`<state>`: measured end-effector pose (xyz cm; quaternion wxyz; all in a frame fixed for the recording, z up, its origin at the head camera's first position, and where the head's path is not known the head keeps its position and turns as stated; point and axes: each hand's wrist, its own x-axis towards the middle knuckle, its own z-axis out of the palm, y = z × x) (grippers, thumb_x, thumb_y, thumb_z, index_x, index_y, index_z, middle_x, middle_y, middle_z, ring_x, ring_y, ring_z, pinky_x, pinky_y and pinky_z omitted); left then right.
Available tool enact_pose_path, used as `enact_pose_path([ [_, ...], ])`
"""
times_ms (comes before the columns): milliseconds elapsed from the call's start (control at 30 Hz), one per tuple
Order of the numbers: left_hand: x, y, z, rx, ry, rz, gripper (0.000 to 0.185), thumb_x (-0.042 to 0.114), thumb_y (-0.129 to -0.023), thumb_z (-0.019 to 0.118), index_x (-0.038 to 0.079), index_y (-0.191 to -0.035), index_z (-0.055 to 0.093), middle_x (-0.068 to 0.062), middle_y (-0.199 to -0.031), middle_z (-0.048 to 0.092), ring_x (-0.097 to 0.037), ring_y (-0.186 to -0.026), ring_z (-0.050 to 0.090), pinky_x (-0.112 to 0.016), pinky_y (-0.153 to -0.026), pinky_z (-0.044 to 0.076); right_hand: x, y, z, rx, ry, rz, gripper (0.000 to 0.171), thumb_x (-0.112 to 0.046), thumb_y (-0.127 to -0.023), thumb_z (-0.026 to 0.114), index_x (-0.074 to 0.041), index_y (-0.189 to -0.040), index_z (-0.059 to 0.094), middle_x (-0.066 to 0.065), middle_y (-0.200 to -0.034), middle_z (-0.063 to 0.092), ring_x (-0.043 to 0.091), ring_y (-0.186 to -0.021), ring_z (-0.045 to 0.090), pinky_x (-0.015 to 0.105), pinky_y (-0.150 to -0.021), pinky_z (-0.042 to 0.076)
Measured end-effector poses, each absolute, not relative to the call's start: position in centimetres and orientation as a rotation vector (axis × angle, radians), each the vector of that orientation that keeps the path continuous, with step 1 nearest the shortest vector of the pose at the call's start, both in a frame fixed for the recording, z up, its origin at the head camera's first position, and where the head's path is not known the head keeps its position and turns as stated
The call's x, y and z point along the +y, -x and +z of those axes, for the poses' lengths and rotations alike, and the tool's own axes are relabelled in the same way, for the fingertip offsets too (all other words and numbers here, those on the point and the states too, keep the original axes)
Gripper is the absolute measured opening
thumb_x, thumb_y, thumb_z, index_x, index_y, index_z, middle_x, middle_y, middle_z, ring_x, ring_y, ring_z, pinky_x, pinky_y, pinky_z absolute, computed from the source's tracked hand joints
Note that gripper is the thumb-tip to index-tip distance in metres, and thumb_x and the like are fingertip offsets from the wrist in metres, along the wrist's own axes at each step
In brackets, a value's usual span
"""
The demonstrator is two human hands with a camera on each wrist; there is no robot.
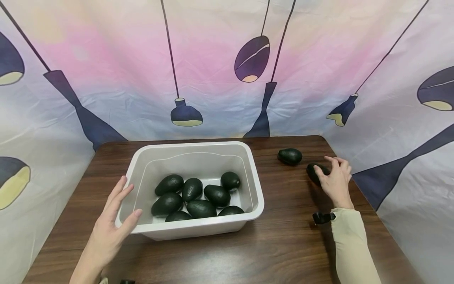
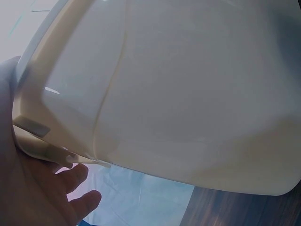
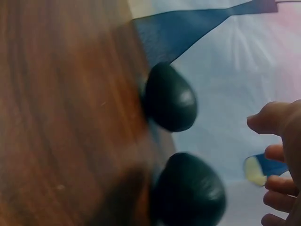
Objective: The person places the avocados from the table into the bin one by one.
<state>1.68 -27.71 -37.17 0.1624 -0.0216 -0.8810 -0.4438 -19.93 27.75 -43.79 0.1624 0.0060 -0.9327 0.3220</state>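
My left hand (image 1: 108, 227) is at the left end of a light grey plastic bin (image 1: 198, 228), its fingers extended along the rim and thumb spread toward the front corner. In the left wrist view the bin wall (image 2: 188, 103) fills most of the picture, with the hand (image 2: 42, 183) at its edge. Several dark green avocados (image 1: 201, 209) lie inside the bin. Over on the right, my right hand (image 1: 336, 181) hovers at an avocado (image 1: 313, 173) with thumb and fingers apart. The right wrist view has a gap between that hand (image 3: 284, 155) and the nearer avocado (image 3: 190, 190).
Another avocado (image 1: 290, 156) rests on the wooden table (image 1: 283, 244) between the bin and my right hand. Behind the table hangs a patterned cloth (image 1: 213, 59), also running down both sides. A small black device (image 1: 323, 218) is at my right wrist.
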Motion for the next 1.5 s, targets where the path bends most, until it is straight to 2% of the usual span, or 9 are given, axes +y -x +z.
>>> enact_pose_path([
  [167, -27.7, -1.6, -37.2, -2.506, 0.067, -1.255, 0.064, 0.003, -0.090, 0.065, 0.016, -0.148, 0.041, 0.004, -0.161, 0.019, -0.010, -0.144, 0.017, -0.018, -0.106, 0.014, 28.4, 20.4, -45.3, -2.745, 0.035, 0.917, 0.064, -0.037, -0.096, 0.059, 0.001, -0.144, 0.039, 0.029, -0.145, 0.017, 0.052, -0.126, 0.017, 0.067, -0.097, 0.013],
  [333, -27.7, -1.6, -37.3, -2.494, 0.082, -1.245, 0.065, 0.002, -0.089, 0.066, 0.014, -0.148, 0.042, 0.004, -0.160, 0.021, -0.010, -0.144, 0.018, -0.011, -0.102, 0.015, 28.9, 20.7, -46.4, -2.790, 0.040, 0.903, 0.067, -0.037, -0.096, 0.059, 0.002, -0.145, 0.035, 0.028, -0.148, 0.017, 0.053, -0.129, 0.015, 0.069, -0.098, 0.011],
  [533, -27.7, -1.6, -37.3, -2.499, 0.078, -1.239, 0.065, 0.002, -0.089, 0.066, 0.014, -0.148, 0.042, 0.002, -0.160, 0.021, -0.009, -0.144, 0.019, -0.010, -0.101, 0.016, 29.3, 21.1, -47.5, -2.831, 0.027, 0.867, 0.069, -0.035, -0.096, 0.062, 0.002, -0.147, 0.033, 0.028, -0.150, 0.019, 0.053, -0.129, 0.018, 0.069, -0.097, 0.012],
  [800, -27.7, -1.6, -37.3, -2.489, 0.081, -1.240, 0.065, 0.001, -0.088, 0.066, 0.013, -0.147, 0.043, 0.002, -0.160, 0.022, -0.010, -0.144, 0.019, -0.010, -0.102, 0.016, 29.3, 21.6, -48.1, -2.873, 0.022, 0.839, 0.072, -0.034, -0.095, 0.062, 0.001, -0.149, 0.029, 0.026, -0.155, 0.012, 0.053, -0.134, 0.013, 0.070, -0.099, 0.010],
  [1133, -27.6, -1.6, -37.3, -2.488, 0.084, -1.247, 0.065, 0.000, -0.088, 0.066, 0.013, -0.147, 0.043, 0.001, -0.160, 0.022, -0.010, -0.144, 0.019, -0.011, -0.103, 0.015, 29.0, 21.2, -48.0, -2.901, 0.108, 0.841, 0.077, -0.038, -0.095, 0.060, 0.001, -0.150, 0.024, 0.037, -0.142, 0.018, 0.057, -0.124, 0.017, 0.069, -0.096, 0.011],
  [1500, -27.6, -1.6, -37.2, -2.499, 0.077, -1.247, 0.065, 0.002, -0.089, 0.066, 0.014, -0.148, 0.041, 0.000, -0.160, 0.021, -0.009, -0.144, 0.018, -0.010, -0.102, 0.015, 28.9, 21.1, -48.0, -2.879, 0.129, 0.837, 0.074, -0.036, -0.095, 0.062, 0.001, -0.149, 0.028, 0.037, -0.137, 0.026, 0.056, -0.119, 0.025, 0.067, -0.093, 0.014],
])
